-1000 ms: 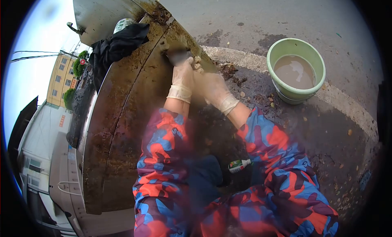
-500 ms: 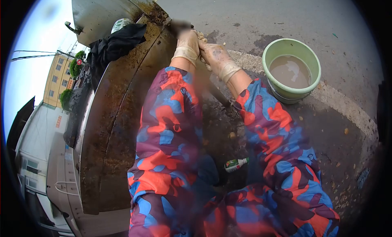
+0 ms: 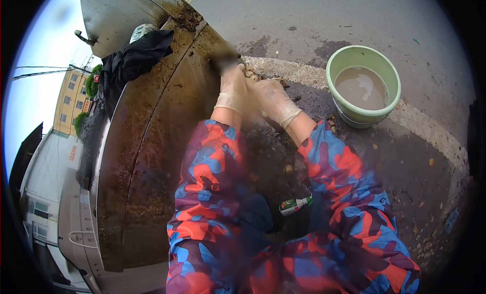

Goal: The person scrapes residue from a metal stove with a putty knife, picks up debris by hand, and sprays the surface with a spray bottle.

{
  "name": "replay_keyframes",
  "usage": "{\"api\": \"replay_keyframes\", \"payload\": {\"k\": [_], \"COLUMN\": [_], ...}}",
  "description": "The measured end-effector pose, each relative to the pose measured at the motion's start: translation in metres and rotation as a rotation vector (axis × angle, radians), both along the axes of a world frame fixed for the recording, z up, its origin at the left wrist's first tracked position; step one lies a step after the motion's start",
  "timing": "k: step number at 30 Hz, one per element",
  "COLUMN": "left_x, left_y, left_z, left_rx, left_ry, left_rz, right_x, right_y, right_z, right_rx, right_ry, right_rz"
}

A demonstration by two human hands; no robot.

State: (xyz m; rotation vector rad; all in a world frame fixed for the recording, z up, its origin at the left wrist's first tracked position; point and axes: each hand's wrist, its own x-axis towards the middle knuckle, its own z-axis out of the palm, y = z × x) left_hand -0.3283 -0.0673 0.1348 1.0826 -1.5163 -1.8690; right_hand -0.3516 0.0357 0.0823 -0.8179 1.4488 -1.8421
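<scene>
The gloved left hand (image 3: 232, 85) and right hand (image 3: 272, 97) are together at the upper edge of the grimy panel (image 3: 144, 152); blur hides whether they clamp anything; the bucket (image 3: 364, 112) stands rightward, black cloth (image 3: 132, 62) lies leftward

Left hand (image 3: 233, 82) sits beside right hand (image 3: 272, 97), arms (image 3: 336, 167) outstretched.

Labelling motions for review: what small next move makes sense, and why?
Probably a short pull of both gloved hands back toward the wearer along the metal panel. They sit close together near its upper right edge in the view, and brown grime covers the nearer surface. Blur hides whatever they hold.
</scene>
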Motion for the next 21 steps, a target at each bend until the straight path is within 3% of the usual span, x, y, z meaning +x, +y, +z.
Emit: {"api": "replay_keyframes", "payload": {"k": [2,4,7,8,10,11,14,18,21], "left_x": [-0.018,-0.037,-0.056,-0.055,-0.054,-0.039,0.000,0.054,0.089], "left_y": [-0.026,-0.028,-0.028,-0.023,-0.021,0.002,0.036,0.063,0.081], "left_z": [0.000,0.030,0.071,0.069,0.050,0.043,0.010,-0.012,-0.009], "left_rx": [-0.018,-0.149,-0.233,-0.236,-0.153,-0.102,0.009,0.082,0.094], "left_ry": [0.063,0.079,-0.154,-0.146,-0.150,-0.090,0.001,0.025,0.130], "left_rz": [-0.039,-0.004,-0.137,-0.139,-0.254,-0.290,-0.342,-0.425,-0.410], "right_x": [-0.013,-0.028,-0.040,-0.038,-0.028,-0.027,0.001,0.032,0.044], "right_y": [-0.012,-0.022,-0.018,-0.013,0.003,-0.002,0.045,0.086,0.096], "right_z": [0.011,0.032,0.071,0.072,0.057,0.023,0.000,-0.006,-0.004], "right_rx": [-0.022,-0.092,-0.083,-0.085,-0.038,-0.141,0.042,0.128,-0.085], "right_ry": [-0.032,0.284,0.153,0.161,-0.276,0.094,0.128,-0.100,-0.160], "right_rz": [-0.007,-0.126,-0.078,-0.081,-0.049,-0.138,-0.089,0.059,0.197]}}
